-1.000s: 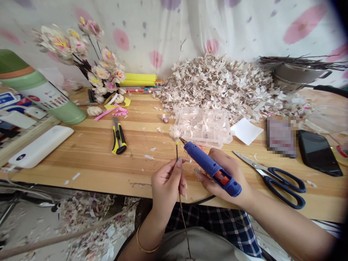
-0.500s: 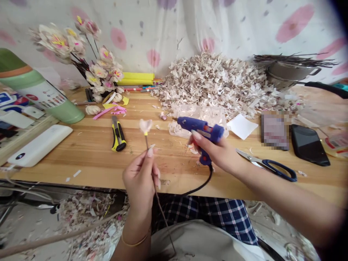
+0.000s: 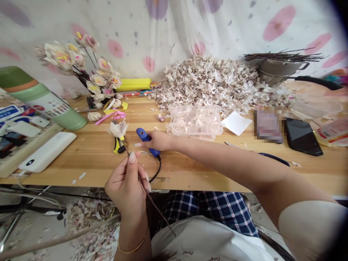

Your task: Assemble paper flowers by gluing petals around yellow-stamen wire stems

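Note:
My left hand [image 3: 127,183] pinches a thin brown twig [image 3: 158,211], whose lower end slants down over my lap. At the twig's top sits a white petal flower [image 3: 119,128] with a yellow band beneath it. My right hand [image 3: 159,140] is closed around a blue hot glue gun [image 3: 142,134], low over the table just right of the flower; its nozzle is not visible. From the gun a black cord drops toward the table edge. Behind the flower and twig, a yellow-black utility knife [image 3: 117,146] lies partly hidden.
A heap of pale petals [image 3: 212,79] rises behind a clear compartment box [image 3: 194,123]. Finished flowers [image 3: 102,78] and a green bottle [image 3: 58,108] stand at left, near a white power bank [image 3: 49,152]. Scissors [image 3: 274,157], partly under my right arm, and a phone [image 3: 303,137] lie right.
My right hand has carried the glue gun left, from in front of the clear box to beside the flower. My left hand has shifted left and tilted the twig, and the flower looks fuller.

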### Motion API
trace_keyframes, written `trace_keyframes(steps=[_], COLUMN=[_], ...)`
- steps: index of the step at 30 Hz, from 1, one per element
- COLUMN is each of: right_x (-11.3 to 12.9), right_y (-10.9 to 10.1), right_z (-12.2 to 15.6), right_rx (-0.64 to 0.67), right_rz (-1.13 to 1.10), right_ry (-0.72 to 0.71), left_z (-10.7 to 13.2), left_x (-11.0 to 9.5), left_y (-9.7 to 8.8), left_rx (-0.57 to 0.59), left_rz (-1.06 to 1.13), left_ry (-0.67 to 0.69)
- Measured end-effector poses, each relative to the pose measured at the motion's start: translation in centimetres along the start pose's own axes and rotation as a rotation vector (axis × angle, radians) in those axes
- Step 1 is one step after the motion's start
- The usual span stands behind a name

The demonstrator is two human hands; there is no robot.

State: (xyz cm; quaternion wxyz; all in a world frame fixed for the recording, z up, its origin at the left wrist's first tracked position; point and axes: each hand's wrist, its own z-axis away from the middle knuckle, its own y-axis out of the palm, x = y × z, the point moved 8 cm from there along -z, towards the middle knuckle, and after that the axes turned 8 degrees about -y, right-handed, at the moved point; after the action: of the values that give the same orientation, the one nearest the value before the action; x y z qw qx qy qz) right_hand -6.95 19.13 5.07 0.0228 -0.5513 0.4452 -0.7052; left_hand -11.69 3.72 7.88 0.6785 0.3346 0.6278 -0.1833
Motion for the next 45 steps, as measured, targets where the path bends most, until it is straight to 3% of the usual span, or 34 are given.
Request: trace_keyframes(steps=[2,5,9,12,15,18,22,27,33,40,45], right_x=[0.0,0.0,-1.1,-2.7,-3.8,-3.8,-4.4,-4.9,-4.8,-5.6,-6.1], right_y=[-0.7,-3.8,-9.2,-10.8,-9.9,-8.1,-6.5,-6.2,-6.9,-8.8,-10.0], right_z=[0.6,2.9,8.2,12.3,14.6,15.0,14.8,14.9,15.6,16.5,16.7], right_rx=[-0.007,-0.059,-0.192,-0.217,-0.179,-0.145,-0.135,-0.138,-0.218,-0.314,-0.411], right_rz=[0.014,0.043,0.052,0.097,0.251,0.344,0.337,0.184,0.038,-0.166,-0.284], right_ry=[-0.004,0.001,0.086,0.197,0.242,0.154,0.119,0.138,0.117,0.073,0.081], left_z=[-0.1,-0.3,-0.4,0.0,0.9,2.1,3.2,3.2,3.4,4.0,4.2], left_x=[0.1,0.3,1.1,1.9,2.6,3.4,4.3,5.2,6.0,7.0,8.0], left_y=[-0.2,-0.3,0.2,1.1,2.5,4.3,5.8,6.6,7.7,9.9,10.3], left_rx=[-0.001,-0.001,0.033,0.065,0.106,0.195,0.290,0.320,0.373,0.512,0.543], left_rz=[0.005,0.011,0.012,0.007,-0.013,-0.072,-0.142,-0.151,-0.105,0.009,0.001], left_ry=[0.001,-0.002,-0.034,-0.073,-0.120,-0.188,-0.245,-0.273,-0.338,-0.451,-0.489])
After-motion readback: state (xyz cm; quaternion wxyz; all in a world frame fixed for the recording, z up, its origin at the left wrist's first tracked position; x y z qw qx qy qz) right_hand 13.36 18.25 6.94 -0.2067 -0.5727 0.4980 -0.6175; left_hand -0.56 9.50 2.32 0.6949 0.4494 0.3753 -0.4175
